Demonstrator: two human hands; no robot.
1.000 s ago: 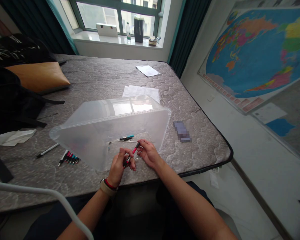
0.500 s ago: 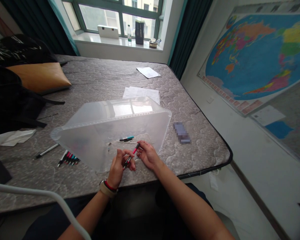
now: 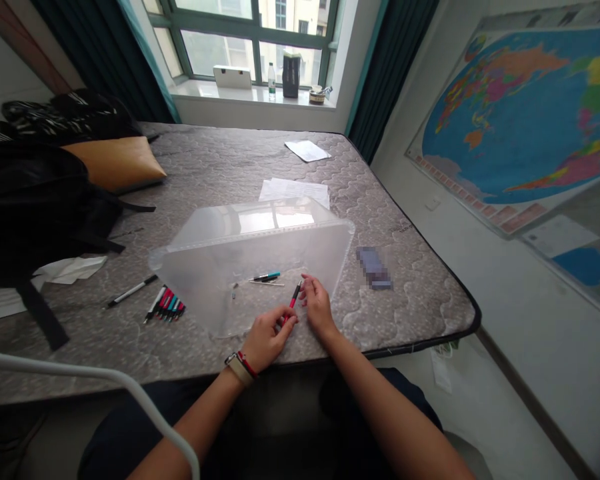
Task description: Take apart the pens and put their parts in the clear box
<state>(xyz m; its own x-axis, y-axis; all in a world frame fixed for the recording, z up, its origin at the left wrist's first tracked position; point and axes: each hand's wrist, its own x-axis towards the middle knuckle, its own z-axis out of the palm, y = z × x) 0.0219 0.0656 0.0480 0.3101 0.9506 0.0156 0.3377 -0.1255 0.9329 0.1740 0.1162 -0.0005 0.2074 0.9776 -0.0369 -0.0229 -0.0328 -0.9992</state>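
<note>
A red and black pen (image 3: 293, 299) is held at both ends over the near part of a clear plastic bin lid (image 3: 260, 257) lying on the grey mattress (image 3: 220, 160). My left hand (image 3: 267, 337) pinches its lower end, fingers closed. My right hand (image 3: 317, 303) grips its upper end beside the tip. A teal pen (image 3: 267, 276) and a thin refill (image 3: 267, 284) lie on the lid just beyond the hands.
Several coloured pens (image 3: 166, 305) and a black-and-white pen (image 3: 130, 291) lie left of the lid. A black backpack (image 3: 30, 207), a tan cushion (image 3: 117, 163), papers (image 3: 295, 190) and a small blurred object (image 3: 374, 267) lie on the mattress. A white tube (image 3: 105, 383) crosses the lower left.
The view has shifted, so everything sits further right in frame. My left hand has lowered and flattened toward the mattress edge, still holding the pen with the right.
</note>
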